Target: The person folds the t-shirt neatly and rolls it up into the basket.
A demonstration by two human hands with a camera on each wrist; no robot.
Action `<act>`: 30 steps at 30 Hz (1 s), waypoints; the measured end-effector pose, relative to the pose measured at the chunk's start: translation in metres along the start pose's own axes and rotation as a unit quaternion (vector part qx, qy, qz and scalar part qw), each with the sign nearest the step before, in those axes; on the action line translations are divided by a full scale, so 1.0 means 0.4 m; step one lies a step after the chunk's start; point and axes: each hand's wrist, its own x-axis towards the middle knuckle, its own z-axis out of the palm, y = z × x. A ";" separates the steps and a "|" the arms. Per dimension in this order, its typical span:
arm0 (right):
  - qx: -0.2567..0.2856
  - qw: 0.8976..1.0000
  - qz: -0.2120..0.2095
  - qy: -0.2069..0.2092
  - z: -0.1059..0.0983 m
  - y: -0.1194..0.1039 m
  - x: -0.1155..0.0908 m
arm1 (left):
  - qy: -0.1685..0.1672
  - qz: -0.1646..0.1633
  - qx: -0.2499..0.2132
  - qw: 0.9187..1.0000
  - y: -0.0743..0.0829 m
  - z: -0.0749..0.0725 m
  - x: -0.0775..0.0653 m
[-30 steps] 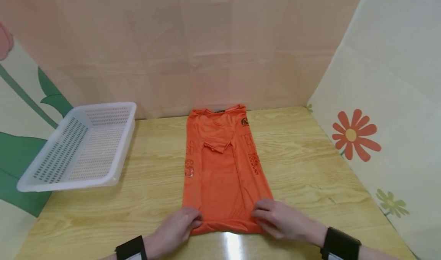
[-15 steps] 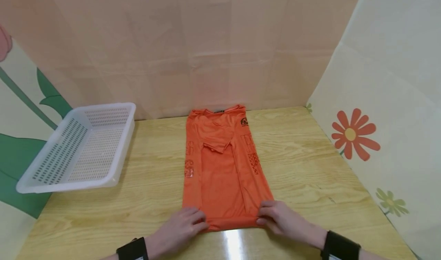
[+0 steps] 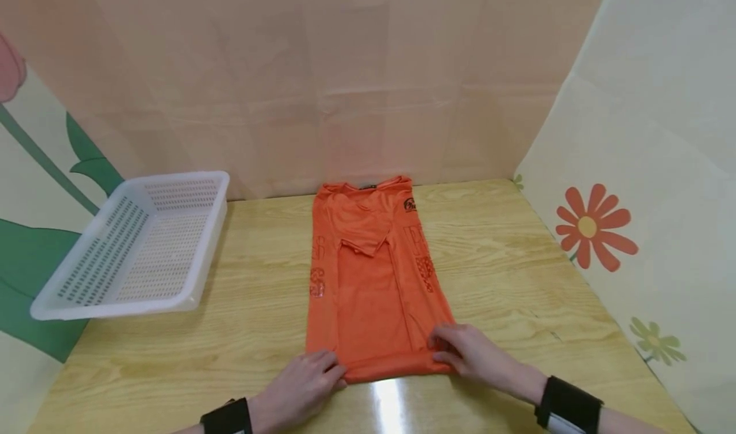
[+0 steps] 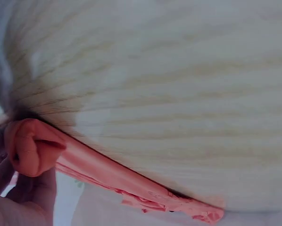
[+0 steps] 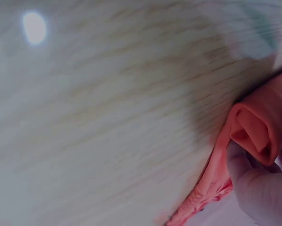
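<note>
An orange T-shirt (image 3: 374, 312) lies lengthwise on the table, its sides folded inward over the middle and its collar toward the back wall. Its near hem is turned up into a narrow roll. At the left end of that roll, my left hand (image 3: 301, 383) pinches the cloth. The right end is held by my right hand (image 3: 477, 360), thumb and fingers at the corner. Each wrist view shows the rolled end as a small open coil of cloth, beside the left fingers (image 4: 42, 188) and against the right fingers (image 5: 237, 162).
A white perforated plastic basket (image 3: 198, 268) stands at the left of the wood-grain table (image 3: 517, 280). A pinkish sheet (image 3: 368, 69) covers the back, and flower-printed panels (image 3: 644, 165) stand along the sides.
The near hem has been rolled a little further away from the body, and its loose folds have become a smoother band. Both hands stay at its ends; the basket has not moved.
</note>
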 end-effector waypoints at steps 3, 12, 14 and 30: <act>-0.073 0.991 -0.100 0.043 0.003 -0.002 -0.003 | 0.009 -0.053 -0.054 0.997 0.003 -0.003 0.006; -0.210 0.957 -0.184 0.076 0.022 -0.024 -0.012 | -0.006 -0.153 -0.239 0.959 -0.035 -0.007 0.031; -0.217 0.955 -0.185 0.079 0.028 -0.022 -0.014 | -0.028 -0.167 -0.277 0.946 -0.049 -0.007 0.035; 0.097 0.995 -0.014 -0.029 -0.002 0.016 0.033 | 0.056 0.128 0.100 0.985 -0.022 0.007 0.017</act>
